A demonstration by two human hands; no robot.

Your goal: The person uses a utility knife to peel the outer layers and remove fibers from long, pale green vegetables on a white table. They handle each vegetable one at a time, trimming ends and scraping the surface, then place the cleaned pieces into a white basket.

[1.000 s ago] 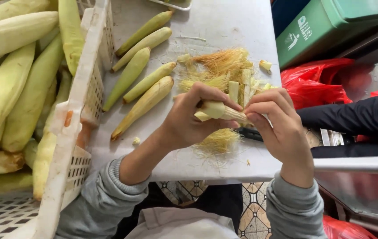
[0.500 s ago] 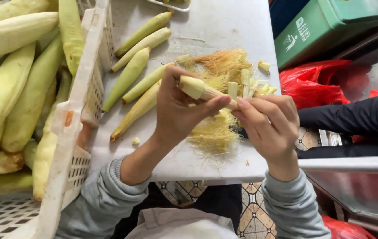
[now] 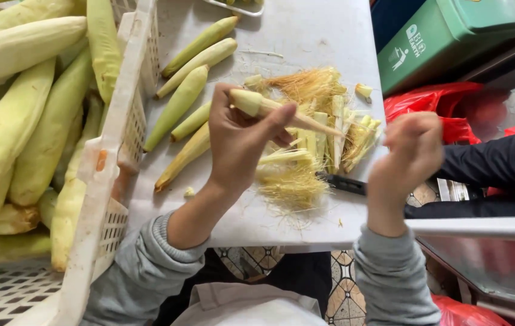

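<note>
White tabletop [image 3: 305, 36]; white plastic crate [image 3: 109, 163] of pale green husked corn left of the left hand [image 3: 242, 142], green bin [image 3: 450, 42] beyond the right hand [image 3: 411, 154]. Since half a second ago the hands have parted. Left hand clamps a pale peeled baby corn [image 3: 281, 111], long axis across, tip pointing toward the right hand, which is closed, blurred, holding nothing I can make out. Black knife [image 3: 342, 183] lies between the hands.

The peeled baby corn [image 3: 281, 111] is pale cream-yellow. The unpeeled ears [image 3: 182, 102] on the counter [image 3: 305, 36] are light green fading to yellow, and the counter itself is white-grey. The silk heap [image 3: 293, 184] is golden straw. The crate [image 3: 97, 181] is white lattice, the bin [image 3: 450, 42] is green, the bags [image 3: 444, 105] are red, and the sleeves [image 3: 143, 271] are grey.
</note>
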